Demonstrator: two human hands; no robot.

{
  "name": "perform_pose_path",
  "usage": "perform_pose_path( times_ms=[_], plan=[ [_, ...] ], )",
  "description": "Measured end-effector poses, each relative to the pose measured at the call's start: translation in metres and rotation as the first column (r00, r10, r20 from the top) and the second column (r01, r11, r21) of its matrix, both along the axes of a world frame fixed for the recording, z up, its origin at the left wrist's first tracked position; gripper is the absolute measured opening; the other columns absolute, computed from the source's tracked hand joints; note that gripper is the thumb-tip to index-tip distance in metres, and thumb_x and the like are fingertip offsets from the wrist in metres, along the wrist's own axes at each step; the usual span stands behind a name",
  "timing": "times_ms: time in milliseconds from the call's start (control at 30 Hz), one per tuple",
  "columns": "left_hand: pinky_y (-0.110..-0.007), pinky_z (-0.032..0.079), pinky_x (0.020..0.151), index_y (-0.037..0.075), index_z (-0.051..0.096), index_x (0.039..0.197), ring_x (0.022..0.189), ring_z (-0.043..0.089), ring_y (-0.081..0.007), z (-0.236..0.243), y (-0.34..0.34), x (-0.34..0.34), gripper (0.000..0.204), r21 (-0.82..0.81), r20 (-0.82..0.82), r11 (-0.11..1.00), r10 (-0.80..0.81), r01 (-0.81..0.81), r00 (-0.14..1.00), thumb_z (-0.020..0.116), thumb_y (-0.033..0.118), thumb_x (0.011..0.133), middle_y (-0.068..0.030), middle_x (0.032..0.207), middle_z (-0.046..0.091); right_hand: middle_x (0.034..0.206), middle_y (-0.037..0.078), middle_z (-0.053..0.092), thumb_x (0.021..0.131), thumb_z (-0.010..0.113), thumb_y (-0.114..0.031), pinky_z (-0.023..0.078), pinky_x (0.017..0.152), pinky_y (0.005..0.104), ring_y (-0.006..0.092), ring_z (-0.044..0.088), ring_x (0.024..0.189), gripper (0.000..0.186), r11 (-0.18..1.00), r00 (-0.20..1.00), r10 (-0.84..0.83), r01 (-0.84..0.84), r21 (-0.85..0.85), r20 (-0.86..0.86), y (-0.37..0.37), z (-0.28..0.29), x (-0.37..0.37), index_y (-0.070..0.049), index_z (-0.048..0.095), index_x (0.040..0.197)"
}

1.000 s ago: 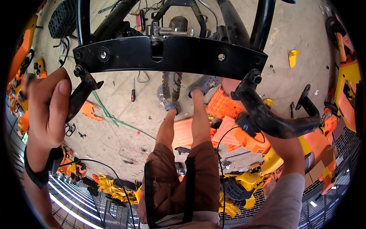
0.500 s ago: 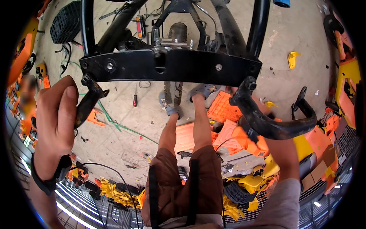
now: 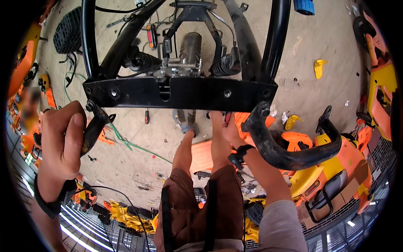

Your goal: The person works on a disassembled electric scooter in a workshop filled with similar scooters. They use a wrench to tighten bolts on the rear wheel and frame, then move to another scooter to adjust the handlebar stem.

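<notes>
A black metal frame hangs over the concrete floor. A curved black grab bar projects lower right. The left hand wraps tightly around the left black bar. The right hand reaches beneath the crossplate; I cannot tell its grip.

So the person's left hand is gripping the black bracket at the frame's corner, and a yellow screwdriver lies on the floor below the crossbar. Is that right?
Not quite. The head view shows the left hand gripping the black bracket below the crossbar, but the screwdriver on the floor has a red and black handle, not yellow.
</notes>
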State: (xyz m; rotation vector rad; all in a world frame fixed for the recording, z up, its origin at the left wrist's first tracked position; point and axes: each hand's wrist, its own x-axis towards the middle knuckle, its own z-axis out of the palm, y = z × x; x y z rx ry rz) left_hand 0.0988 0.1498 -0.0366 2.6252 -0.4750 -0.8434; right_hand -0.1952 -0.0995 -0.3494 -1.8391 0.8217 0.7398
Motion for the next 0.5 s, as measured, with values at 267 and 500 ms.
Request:
perform_pose_path(
  times_ms=[267, 500],
  plan=[
    [-0.031, 0.027, 0.049, 0.0, 0.039, 0.064, 0.046, 0.036, -0.0216, 0.004, 0.001, 0.0, 0.032, 0.015, 0.035, 0.999, -0.051, 0.05, 0.998, 0.039, 0.019, 0.09, -0.0095, 0.054, 0.037, 0.065, 0.011, 0.055, 0.084, 0.049, -0.025, 0.037, 0.038, 0.0331, 0.0208, 0.054, 0.049, 0.024, 0.948, 0.865, 0.026, 0.138, 0.286, -0.501, -0.083, 0.021, 0.146, -0.001, 0.053, 0.087],
    [-0.032, 0.03, 0.057, -0.005, 0.048, 0.082, 0.053, 0.039, -0.018, -0.008, 0.022, -0.006, 0.023, -0.015, 0.253, 0.98, -0.188, 0.198, 0.949, 0.038, 0.013, 0.092, -0.01, 0.063, 0.043, 0.078, 0.019, 0.057, 0.084, 0.047, -0.02, 0.045, 0.051, 0.0404, 0.0315, 0.059, 0.063, 0.031, 0.987, 0.925, 0.132, -0.089, 0.135, -0.355, -0.036, 0.04, 0.095, 0.0, 0.042, 0.108]
  ],
)
